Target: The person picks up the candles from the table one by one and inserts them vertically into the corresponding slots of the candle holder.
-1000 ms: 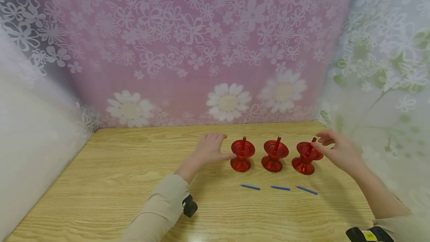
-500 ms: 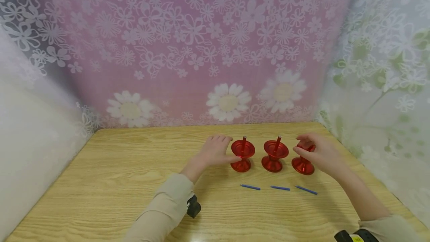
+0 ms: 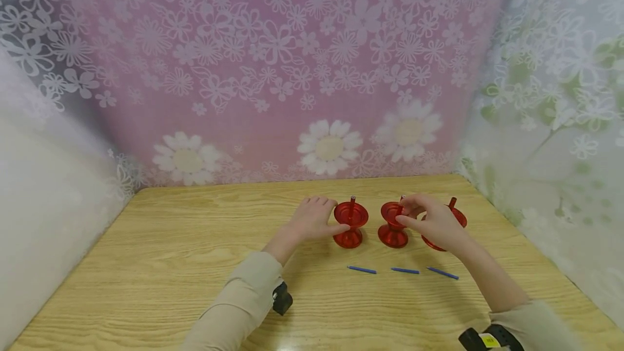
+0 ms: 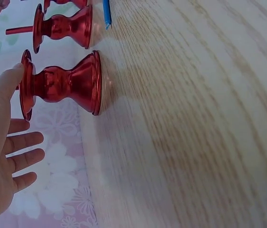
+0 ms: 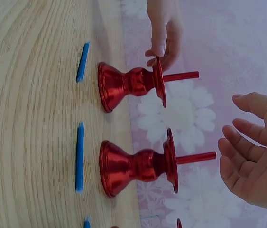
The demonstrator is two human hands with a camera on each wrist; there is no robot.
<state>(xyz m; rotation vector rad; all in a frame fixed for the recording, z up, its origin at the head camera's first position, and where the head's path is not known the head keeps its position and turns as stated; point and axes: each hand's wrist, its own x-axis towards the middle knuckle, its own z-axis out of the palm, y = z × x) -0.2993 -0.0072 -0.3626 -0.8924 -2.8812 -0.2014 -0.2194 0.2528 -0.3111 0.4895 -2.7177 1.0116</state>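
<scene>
Three shiny red candle holders stand upright in a row, each a flared base with a round dish and a thin upright tube. At the left candle holder (image 3: 348, 240), my left hand (image 3: 312, 220) has its thumb on the dish rim (image 4: 26, 85), the other fingers spread loosely beyond it. My right hand (image 3: 436, 223) hovers at the top of the middle candle holder (image 3: 392, 237). In the right wrist view its loosely bent fingers (image 5: 240, 145) are beside the tube (image 5: 197, 158) and grip nothing. The right candle holder (image 3: 459, 216) is partly hidden behind that hand.
In front of the holders lie three thin blue candles: a left one (image 3: 362, 270), a middle one (image 3: 405, 271) and a right one (image 3: 442, 273). The wooden table (image 3: 195, 264) is bounded by a pink flowered curtain (image 3: 273, 140) behind and pale curtains at the sides.
My right hand has moved left from the right candle holder to the middle one. My left hand has shifted slightly right, to the left holder's dish. Holders and candles have stayed in place.
</scene>
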